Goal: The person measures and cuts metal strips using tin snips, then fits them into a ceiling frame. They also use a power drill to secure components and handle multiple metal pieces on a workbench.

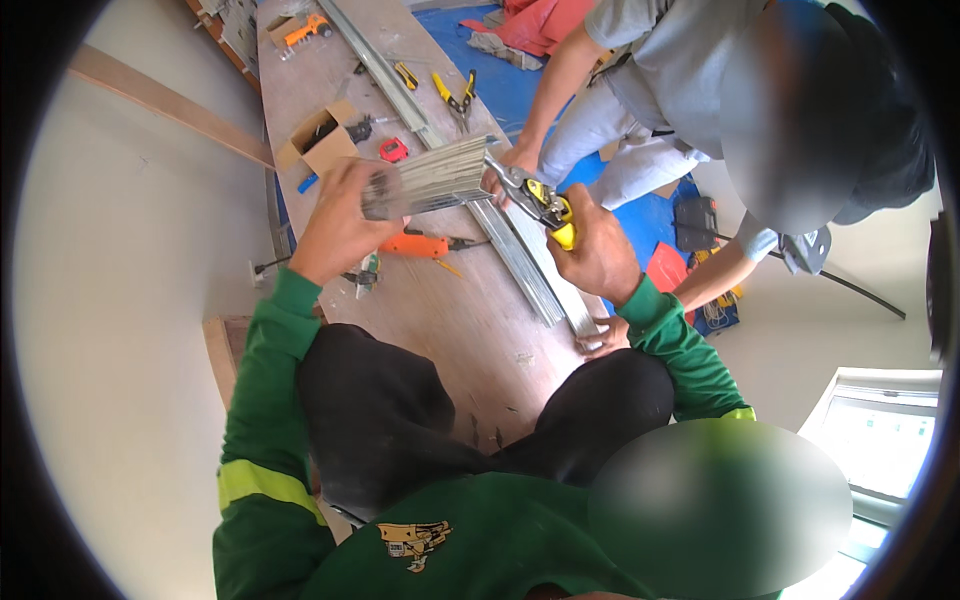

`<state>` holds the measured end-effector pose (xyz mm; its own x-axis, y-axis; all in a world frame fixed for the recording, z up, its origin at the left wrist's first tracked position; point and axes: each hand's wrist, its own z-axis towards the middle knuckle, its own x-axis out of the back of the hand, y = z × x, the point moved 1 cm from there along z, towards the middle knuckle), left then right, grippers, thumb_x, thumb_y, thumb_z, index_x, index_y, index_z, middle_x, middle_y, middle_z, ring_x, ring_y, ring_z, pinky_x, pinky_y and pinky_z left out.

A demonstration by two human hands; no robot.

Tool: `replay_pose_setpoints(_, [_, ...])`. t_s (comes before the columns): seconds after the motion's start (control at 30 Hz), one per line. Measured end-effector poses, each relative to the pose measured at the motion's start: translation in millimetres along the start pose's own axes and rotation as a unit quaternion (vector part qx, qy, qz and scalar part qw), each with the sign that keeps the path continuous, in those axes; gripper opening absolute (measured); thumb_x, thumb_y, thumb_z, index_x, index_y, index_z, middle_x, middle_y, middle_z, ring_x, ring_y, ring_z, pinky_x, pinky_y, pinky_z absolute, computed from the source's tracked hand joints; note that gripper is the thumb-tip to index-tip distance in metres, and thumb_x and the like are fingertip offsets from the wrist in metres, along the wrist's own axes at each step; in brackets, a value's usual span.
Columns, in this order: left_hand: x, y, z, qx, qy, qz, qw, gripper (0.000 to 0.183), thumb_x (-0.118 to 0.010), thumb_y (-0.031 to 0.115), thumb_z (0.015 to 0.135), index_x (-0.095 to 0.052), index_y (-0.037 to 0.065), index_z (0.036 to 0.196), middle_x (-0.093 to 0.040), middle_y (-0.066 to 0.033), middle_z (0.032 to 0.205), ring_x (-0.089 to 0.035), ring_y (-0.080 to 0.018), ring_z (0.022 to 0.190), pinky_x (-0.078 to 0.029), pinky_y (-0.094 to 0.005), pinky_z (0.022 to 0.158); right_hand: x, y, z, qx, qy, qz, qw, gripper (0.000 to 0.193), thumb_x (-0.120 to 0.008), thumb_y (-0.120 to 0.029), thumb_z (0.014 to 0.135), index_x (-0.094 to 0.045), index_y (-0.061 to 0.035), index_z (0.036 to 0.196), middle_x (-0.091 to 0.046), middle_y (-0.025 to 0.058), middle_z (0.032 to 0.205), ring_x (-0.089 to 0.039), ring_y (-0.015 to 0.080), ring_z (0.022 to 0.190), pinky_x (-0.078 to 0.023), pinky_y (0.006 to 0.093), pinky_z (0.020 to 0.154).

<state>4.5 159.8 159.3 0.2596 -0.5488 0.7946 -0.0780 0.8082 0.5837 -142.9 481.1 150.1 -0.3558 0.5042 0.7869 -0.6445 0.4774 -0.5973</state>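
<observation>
My left hand (345, 220) is wrapped round one end of a short, ribbed metal channel (440, 175), held up above the table. In my right hand (600, 245) is a pair of tin snips (540, 200) with yellow handles. The snips' jaws are at the right end of the channel; whether they bite into it I cannot tell. Long metal profiles (525, 265) lie on the table below. A co-worker's hand (605, 338) rests on the near end of one profile, and that person's other hand (518, 160) is close behind the snips.
On the wooden table (430, 320) lie an orange-handled tool (415, 243), a red tape measure (393, 150), yellow-handled snips (455, 98) and a utility knife (406, 75). An open cardboard box (332, 148) stands at the left edge. The co-worker (650, 90) stands close on the right.
</observation>
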Motion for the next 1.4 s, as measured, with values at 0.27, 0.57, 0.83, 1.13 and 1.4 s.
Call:
replay_pose_setpoints(0.27, [30.2,-3.1,26.0,0.215,0.177,-0.878,0.389,0.067,-0.063,0.03,0.106,-0.035,-0.004,0.156,-0.04,-0.0263,0.16,-0.035,-0.0421,0.155,-0.038,-0.0631,0.124,32.9,-59.8,17.4,0.068,0.148,0.03,0.986,0.037,-0.074,-0.005,0.086,-0.05,0.0003,0.114,-0.065,0.0276,0.089,-0.067,0.0506,0.085,-0.053,0.0525,0.074])
replay_pose_setpoints(0.57, [73.1,31.2,141.2,0.011,0.271,-0.792,0.548,0.058,-0.043,0.051,0.112,-0.057,-0.004,0.121,-0.065,-0.0218,0.113,-0.066,-0.0387,0.102,-0.058,-0.0518,0.101,7.6,-54.5,6.3,0.031,-0.048,0.107,0.993,0.051,-0.074,-0.015,0.088,-0.048,0.006,0.126,-0.06,0.0322,0.111,-0.063,0.0468,0.108,-0.051,0.0517,0.092])
replay_pose_setpoints(0.83, [62.2,-21.5,141.5,0.008,0.119,-0.792,0.598,0.074,-0.035,0.067,0.112,-0.057,-0.002,0.128,-0.062,-0.0168,0.102,-0.058,-0.03,0.09,-0.055,-0.0463,0.084,-13.7,-18.4,-26.0,-0.063,-0.368,0.113,0.921,0.06,-0.077,-0.023,0.089,-0.054,0.0026,0.138,-0.063,0.0209,0.117,-0.061,0.0341,0.111,-0.049,0.0455,0.097])
replay_pose_setpoints(1.13, [40.1,0.3,135.7,0.008,0.157,-0.734,0.661,0.069,-0.014,0.057,0.116,-0.051,0.001,0.132,-0.059,-0.0152,0.106,-0.055,-0.0276,0.091,-0.053,-0.0458,0.083,-2.7,-36.4,-20.9,-0.082,-0.336,0.23,0.91,0.044,-0.075,-0.02,0.09,-0.057,-0.002,0.126,-0.059,0.0088,0.105,-0.057,0.0215,0.1,-0.049,0.0386,0.089])
replay_pose_setpoints(1.4, [41.3,8.2,139.2,-0.006,0.157,-0.729,0.667,0.074,-0.015,0.056,0.114,-0.05,-0.002,0.143,-0.053,-0.01,0.099,-0.051,-0.0245,0.086,-0.05,-0.0417,0.082,5.5,-44.7,-19.8,-0.09,-0.344,0.265,0.896,0.049,-0.077,-0.021,0.088,-0.058,-0.0006,0.128,-0.059,0.0074,0.105,-0.054,0.0203,0.101,-0.046,0.0366,0.092])
